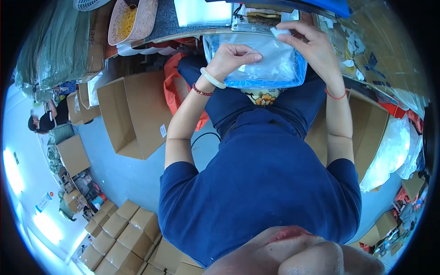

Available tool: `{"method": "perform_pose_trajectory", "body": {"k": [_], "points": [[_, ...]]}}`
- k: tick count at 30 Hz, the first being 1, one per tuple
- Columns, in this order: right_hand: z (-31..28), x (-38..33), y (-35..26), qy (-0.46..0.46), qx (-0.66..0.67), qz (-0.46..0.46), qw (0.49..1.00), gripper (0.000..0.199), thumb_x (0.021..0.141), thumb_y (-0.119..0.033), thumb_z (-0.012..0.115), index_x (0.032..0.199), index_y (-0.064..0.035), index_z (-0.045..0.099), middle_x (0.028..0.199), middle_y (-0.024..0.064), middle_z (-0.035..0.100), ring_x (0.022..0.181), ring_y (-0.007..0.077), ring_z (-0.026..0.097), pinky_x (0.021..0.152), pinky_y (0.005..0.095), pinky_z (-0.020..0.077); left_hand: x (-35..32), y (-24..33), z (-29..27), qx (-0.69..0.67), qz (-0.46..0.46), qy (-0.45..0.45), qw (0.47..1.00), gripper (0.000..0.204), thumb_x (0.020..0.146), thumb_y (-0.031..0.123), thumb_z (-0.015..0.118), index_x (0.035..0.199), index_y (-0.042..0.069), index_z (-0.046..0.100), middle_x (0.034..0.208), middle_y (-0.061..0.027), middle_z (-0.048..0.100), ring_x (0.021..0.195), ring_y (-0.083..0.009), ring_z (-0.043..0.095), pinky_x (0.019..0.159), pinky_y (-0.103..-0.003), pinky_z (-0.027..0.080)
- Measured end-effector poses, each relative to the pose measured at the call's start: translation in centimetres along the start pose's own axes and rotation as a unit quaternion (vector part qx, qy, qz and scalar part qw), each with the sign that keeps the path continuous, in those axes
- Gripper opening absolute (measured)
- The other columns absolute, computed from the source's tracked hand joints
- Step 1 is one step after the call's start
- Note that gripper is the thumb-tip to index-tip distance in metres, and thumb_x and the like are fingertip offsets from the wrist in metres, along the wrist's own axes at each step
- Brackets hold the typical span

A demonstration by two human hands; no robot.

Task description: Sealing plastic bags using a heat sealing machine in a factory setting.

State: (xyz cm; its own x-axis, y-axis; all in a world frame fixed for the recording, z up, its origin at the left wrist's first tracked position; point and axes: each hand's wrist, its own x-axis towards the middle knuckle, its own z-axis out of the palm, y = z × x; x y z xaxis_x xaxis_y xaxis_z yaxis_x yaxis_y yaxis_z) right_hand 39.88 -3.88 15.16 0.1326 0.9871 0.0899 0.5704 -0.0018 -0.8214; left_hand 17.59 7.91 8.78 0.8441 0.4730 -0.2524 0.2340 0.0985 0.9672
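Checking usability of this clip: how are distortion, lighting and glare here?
Head view: strong fisheye bending, black corners; blown-out glare at lower left; left hand and right hand on the clear plastic pouch evenly lit and sharp; chin blurred at the bottom edge.

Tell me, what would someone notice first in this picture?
Probably the clear plastic pouch with blue edges at the top middle, resting on the person's lap, with the left hand and right hand both on it. Next, the big open cardboard box on the floor to the left.
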Motion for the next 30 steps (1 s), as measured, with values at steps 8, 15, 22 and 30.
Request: {"method": "perform_pose_trajectory", "body": {"k": [8, 15, 22, 30], "points": [[0.9, -0.1, 0.3, 0.026, 0.030, -0.014, 0.999, 0.025, 0.088, -0.022, 0.070, 0.108, -0.0057, 0.069, 0.105, 0.0037, 0.070, 0.086, 0.0140, 0.063, 0.079, 0.0276, 0.0490, 0.6, -0.6, 0.4, -0.003, 0.022, 0.046, 0.999, 0.025, 0.088, 0.017, 0.072, 0.102, -0.004, 0.072, 0.093, -0.0086, 0.073, 0.087, -0.0115, 0.068, 0.080, -0.023, 0.053], [0.0, 1.2, 2.2, -0.145, -0.020, 0.013, 0.989, 0.031, 0.092, -0.025, 0.065, 0.117, -0.0067, 0.065, 0.102, 0.0059, 0.069, 0.087, 0.0168, 0.063, 0.082, 0.0301, 0.0489, 0.5, -1.3, 0.2, -0.155, -0.128, -0.084, 0.976, 0.024, 0.092, 0.013, 0.066, 0.108, -0.005, 0.068, 0.093, -0.0135, 0.073, 0.088, -0.0173, 0.070, 0.084, -0.030, 0.056], [-1.6, -1.9, 5.1, 0.183, -0.152, 0.060, 0.970, 0.035, 0.093, -0.026, 0.062, 0.123, -0.0078, 0.061, 0.113, 0.0133, 0.068, 0.096, 0.0288, 0.067, 0.082, 0.0353, 0.0516, 6.5, -2.8, 0.4, -0.387, -0.075, -0.021, 0.919, 0.023, 0.094, 0.008, 0.060, 0.111, -0.008, 0.064, 0.110, -0.0178, 0.067, 0.101, -0.0218, 0.066, 0.093, -0.032, 0.054], [-2.2, -0.2, 15.4, 0.267, -0.413, 0.053, 0.869, 0.035, 0.092, -0.017, 0.058, 0.125, -0.0048, 0.055, 0.111, 0.0185, 0.064, 0.103, 0.0405, 0.057, 0.088, 0.0459, 0.0467, 5.7, -3.6, -0.6, -0.216, -0.050, 0.046, 0.974, 0.035, 0.094, 0.025, 0.066, 0.111, -0.005, 0.065, 0.108, -0.0146, 0.069, 0.099, -0.0224, 0.069, 0.086, -0.035, 0.056]]}}
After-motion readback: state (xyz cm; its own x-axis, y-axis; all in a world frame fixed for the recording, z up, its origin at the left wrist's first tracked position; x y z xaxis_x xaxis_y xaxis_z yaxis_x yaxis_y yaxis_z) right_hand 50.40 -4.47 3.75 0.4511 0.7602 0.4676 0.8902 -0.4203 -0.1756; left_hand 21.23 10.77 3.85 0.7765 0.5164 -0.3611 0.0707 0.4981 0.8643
